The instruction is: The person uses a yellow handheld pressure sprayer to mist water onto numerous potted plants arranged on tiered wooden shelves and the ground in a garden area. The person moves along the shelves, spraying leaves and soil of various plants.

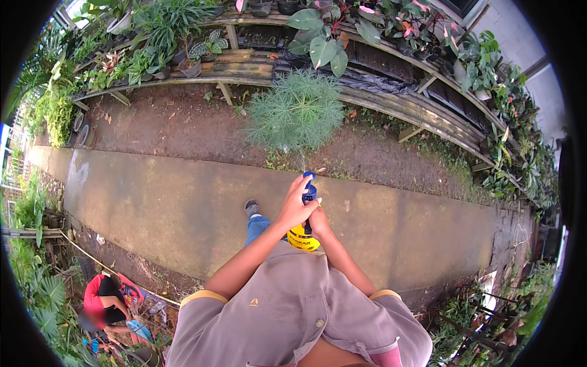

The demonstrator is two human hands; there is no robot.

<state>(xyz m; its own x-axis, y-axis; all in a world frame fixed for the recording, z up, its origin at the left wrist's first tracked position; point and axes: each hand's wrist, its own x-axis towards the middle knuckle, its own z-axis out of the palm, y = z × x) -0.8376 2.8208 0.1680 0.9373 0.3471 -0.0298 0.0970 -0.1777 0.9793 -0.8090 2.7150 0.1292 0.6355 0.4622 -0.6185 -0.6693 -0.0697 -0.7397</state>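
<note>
A yellow pump sprayer bottle (302, 238) with a blue and black head stands out in front of my waist. Around the blue nozzle part (310, 192) at its top is my left hand (298, 202), fingers pointing forward. My right hand (318, 221) grips the sprayer lower down, at its black handle. Thin mist leaves the nozzle towards a feathery green plant (300, 110) beyond the path's far edge. How far the fingers wrap round the sprayer is partly hidden.
A concrete path (183, 206) crosses in front of me, with bare soil (169, 124) behind it. Wooden tiered shelves (390, 101) carry potted plants. At lower left a person in a red top (94, 293) crouches beside a yellow hose (87, 254). More plants (454, 330) grow at lower right.
</note>
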